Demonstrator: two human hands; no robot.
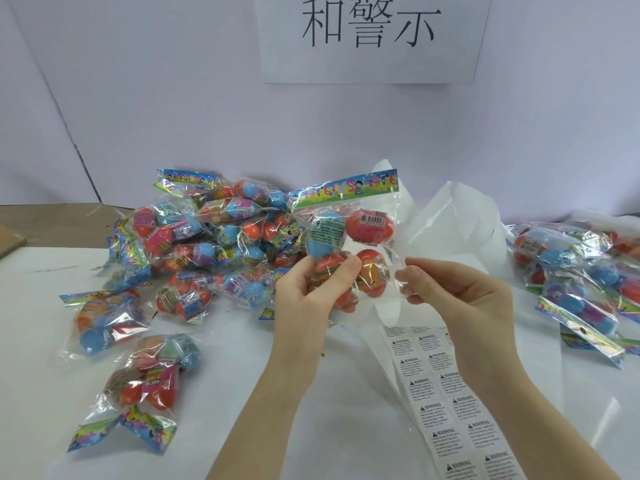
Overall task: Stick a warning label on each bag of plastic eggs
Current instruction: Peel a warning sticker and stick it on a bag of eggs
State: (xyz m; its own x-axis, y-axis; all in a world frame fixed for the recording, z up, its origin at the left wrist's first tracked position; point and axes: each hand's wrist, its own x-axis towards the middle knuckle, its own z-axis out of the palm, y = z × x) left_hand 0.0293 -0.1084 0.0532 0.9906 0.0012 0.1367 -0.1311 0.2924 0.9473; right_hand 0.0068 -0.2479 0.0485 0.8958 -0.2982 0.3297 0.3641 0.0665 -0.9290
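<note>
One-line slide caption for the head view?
Left hand holds a bag of eggs; right hand pinches its clear edge above the label sheet.

white table [41,306] | paper sign [370,64] on back wall [138,116] | cardboard [10,237] far left

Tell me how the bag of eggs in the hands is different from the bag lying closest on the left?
The held bag is up in the air, gripped by the left hand and pinched by the right hand; the near bag lies on the table. The held bag's colourful strip points up, the near bag's points toward the camera. A blue egg shows clearly in the held bag, while the near bag shows mostly orange. Both are clear bags of plastic eggs.
</note>
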